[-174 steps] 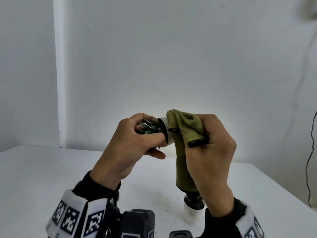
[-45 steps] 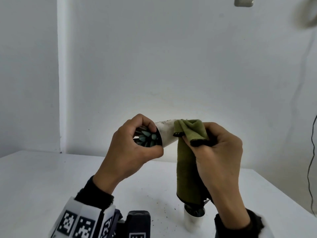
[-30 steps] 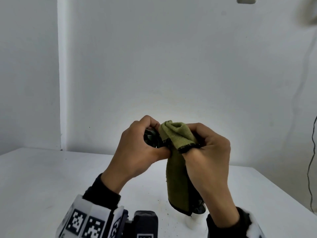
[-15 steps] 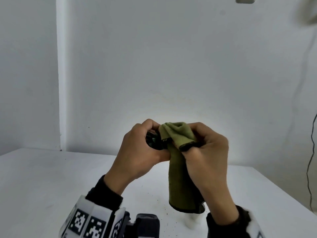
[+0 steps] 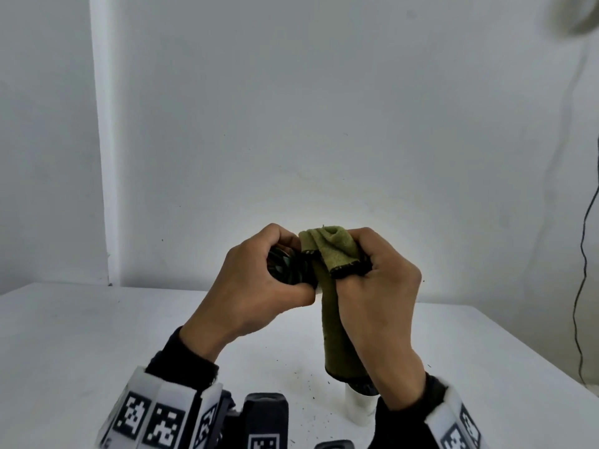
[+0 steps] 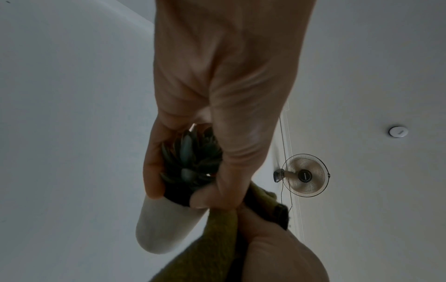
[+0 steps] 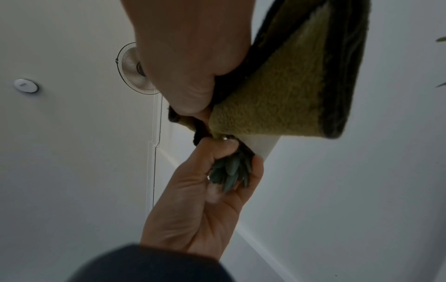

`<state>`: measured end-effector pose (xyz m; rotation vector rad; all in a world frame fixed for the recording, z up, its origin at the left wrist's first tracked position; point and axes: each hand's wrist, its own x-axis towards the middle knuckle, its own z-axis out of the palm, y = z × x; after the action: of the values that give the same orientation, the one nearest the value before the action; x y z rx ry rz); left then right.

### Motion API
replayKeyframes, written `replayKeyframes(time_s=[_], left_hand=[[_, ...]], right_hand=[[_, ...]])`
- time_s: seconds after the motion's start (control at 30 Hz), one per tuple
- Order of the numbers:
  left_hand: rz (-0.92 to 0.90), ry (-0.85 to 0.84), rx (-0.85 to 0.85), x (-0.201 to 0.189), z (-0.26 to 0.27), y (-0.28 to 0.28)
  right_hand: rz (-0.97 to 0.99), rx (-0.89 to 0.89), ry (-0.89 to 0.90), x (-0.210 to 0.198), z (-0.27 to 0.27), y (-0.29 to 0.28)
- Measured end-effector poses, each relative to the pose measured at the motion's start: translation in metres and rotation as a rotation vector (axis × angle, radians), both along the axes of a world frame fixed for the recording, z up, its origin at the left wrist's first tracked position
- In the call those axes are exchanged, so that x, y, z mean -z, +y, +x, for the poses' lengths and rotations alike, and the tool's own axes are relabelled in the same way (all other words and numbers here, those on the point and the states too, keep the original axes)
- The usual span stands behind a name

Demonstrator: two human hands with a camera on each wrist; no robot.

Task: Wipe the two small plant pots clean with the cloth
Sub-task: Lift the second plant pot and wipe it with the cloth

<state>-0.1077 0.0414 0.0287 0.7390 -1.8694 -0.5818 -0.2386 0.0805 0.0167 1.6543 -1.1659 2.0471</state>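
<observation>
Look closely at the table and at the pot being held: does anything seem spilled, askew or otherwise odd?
Yes. Dark specks, probably soil, lie scattered on the white table near the standing pot. The left hand holds the other pot tipped on its side while the right hand presses the green cloth against it.

Cloth (image 7: 277, 106): olive-green terry, fuzzy matt pile, with a darker stitched edge. Held pot (image 6: 164, 227): white, smooth and matt, looks ceramic or plastic; its succulent leaves (image 7: 229, 171) are smooth, waxy blue-green. Table (image 5: 81, 335): white, smooth, low sheen, flecked with dark crumbs.
</observation>
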Motion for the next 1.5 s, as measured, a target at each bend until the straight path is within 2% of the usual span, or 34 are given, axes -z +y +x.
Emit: replayKeyframes(time_s=[0.13, 0.27, 0.4, 0.5, 0.63, 0.73, 0.83, 0.93, 1.1, 1.2, 1.33, 1.5], left_hand=[[0.043, 0.008, 0.041, 0.0, -0.001, 0.003], [0.074, 0.072, 0.052, -0.002, -0.003, 0.002], [0.105, 0.142, 0.057, -0.002, 0.001, -0.002], [0.089, 0.132, 0.063, -0.002, 0.0, 0.0], [0.049, 0.086, 0.054, -0.002, 0.002, 0.001], [0.008, 0.048, 0.047, -0.002, 0.002, 0.002], [-0.006, -0.008, 0.052, 0.0, -0.002, 0.005], [0.003, -0.008, 0.061, 0.0, -0.006, 0.007], [0.013, 0.109, 0.002, -0.001, -0.003, 0.001], [0.009, 0.149, -0.035, 0.0, 0.0, -0.005], [-0.008, 0.136, -0.058, 0.001, 0.0, -0.006], [-0.061, 0.097, -0.055, 0.004, -0.004, -0.006]], right_hand=[[-0.016, 0.095, -0.039, -0.003, -0.009, 0.001], [-0.025, -0.129, -0.262, -0.018, -0.02, 0.016], [0.052, -0.195, -0.208, -0.024, -0.021, 0.023], [0.136, -0.25, -0.122, -0.02, -0.012, 0.022], [0.069, -0.09, 0.05, -0.01, -0.003, 0.012], [-0.046, 0.074, 0.119, -0.005, 0.001, 0.005], [-0.069, 0.253, 0.145, -0.002, 0.001, 0.002], [-0.007, 0.166, -0.061, -0.006, -0.008, 0.005], [0.027, -0.046, -0.463, -0.018, -0.03, 0.013], [0.093, -0.145, -0.555, -0.021, -0.032, 0.016], [0.141, -0.193, -0.454, -0.021, -0.024, 0.019], [0.161, -0.224, -0.205, -0.013, -0.004, 0.015]])
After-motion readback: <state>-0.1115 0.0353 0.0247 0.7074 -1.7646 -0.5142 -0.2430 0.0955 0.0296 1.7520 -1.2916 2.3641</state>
